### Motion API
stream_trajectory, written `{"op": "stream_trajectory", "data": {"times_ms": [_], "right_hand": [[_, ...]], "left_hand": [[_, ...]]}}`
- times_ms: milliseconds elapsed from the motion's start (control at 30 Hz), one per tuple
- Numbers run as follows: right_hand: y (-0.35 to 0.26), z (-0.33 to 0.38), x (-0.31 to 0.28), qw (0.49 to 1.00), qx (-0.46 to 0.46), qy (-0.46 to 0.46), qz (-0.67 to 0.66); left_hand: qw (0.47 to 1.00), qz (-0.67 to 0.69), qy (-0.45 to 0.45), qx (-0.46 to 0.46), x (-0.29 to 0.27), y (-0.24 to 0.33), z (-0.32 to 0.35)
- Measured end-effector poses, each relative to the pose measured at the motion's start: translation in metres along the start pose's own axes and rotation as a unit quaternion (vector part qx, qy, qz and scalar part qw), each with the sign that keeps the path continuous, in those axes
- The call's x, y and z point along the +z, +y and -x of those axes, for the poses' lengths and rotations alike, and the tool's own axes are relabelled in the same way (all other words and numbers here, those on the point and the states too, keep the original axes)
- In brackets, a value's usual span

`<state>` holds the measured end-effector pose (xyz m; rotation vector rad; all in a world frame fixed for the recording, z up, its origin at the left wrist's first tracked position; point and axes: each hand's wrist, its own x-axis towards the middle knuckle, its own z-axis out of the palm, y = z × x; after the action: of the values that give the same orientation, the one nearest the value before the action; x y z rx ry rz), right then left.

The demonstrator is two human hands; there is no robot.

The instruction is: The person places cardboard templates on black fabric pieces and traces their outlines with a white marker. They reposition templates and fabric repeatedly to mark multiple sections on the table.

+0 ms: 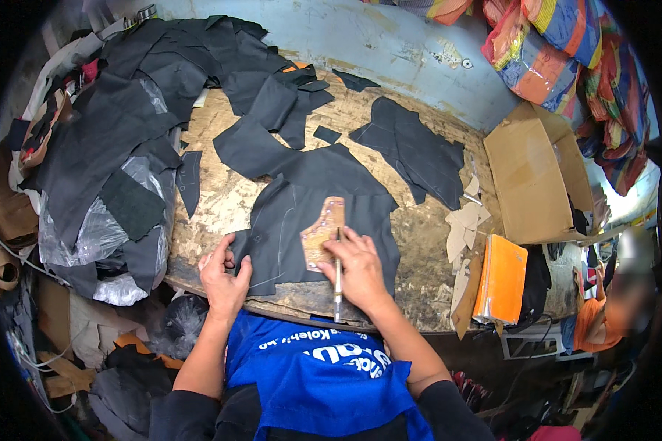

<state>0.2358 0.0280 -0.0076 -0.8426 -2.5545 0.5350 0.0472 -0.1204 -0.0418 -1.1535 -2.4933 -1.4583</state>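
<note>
A black sheet of leather-like material (287, 198) lies flat at the table's front, with thin pale outlines drawn on its left part. On it rests a tan cutting template (328, 229) with small marks along its border. My right hand (360, 268) grips a slim silver pen (337, 283), and its fingers also touch the template's lower right side. At the sheet's left edge is my left hand (226, 278), thumb and fingers apart, the thumb by the material. Whether its fingertips press on the sheet is hard to see.
Black offcuts (404, 143) lie farther back, and a large heap of black pieces (103, 140) fills the left. At right are a cardboard box (533, 176), an orange stack (502, 279) and pale scraps (465, 224). Another person (596, 323) is beyond the table's right.
</note>
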Motion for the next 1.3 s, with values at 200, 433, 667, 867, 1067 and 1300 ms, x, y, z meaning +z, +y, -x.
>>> {"op": "stream_trajectory", "data": {"times_ms": [200, 433, 667, 867, 1067, 1300], "right_hand": [[-0.003, -0.050, 0.025, 0.944, 0.023, 0.125, -0.303], [0.006, -0.065, 0.063, 0.914, 0.082, 0.107, -0.382], [0.005, -0.066, 0.062, 0.972, -0.027, 0.108, -0.208], [0.007, -0.059, 0.033, 0.858, 0.123, 0.163, -0.471], [0.024, -0.024, -0.012, 0.993, -0.030, -0.008, -0.115], [0.024, -0.017, 0.009, 0.996, -0.044, 0.013, -0.075]], "left_hand": [[1.000, 0.015, -0.010, 0.005, -0.003, 0.002, 0.000], [1.000, 0.009, -0.014, -0.007, -0.003, 0.004, 0.000], [1.000, 0.017, -0.009, -0.007, -0.003, 0.005, 0.000], [1.000, 0.024, -0.010, -0.004, -0.004, 0.004, -0.001], [1.000, 0.020, -0.006, -0.002, -0.003, 0.002, 0.000], [0.998, 0.054, 0.007, -0.042, -0.006, 0.006, -0.003]]}}
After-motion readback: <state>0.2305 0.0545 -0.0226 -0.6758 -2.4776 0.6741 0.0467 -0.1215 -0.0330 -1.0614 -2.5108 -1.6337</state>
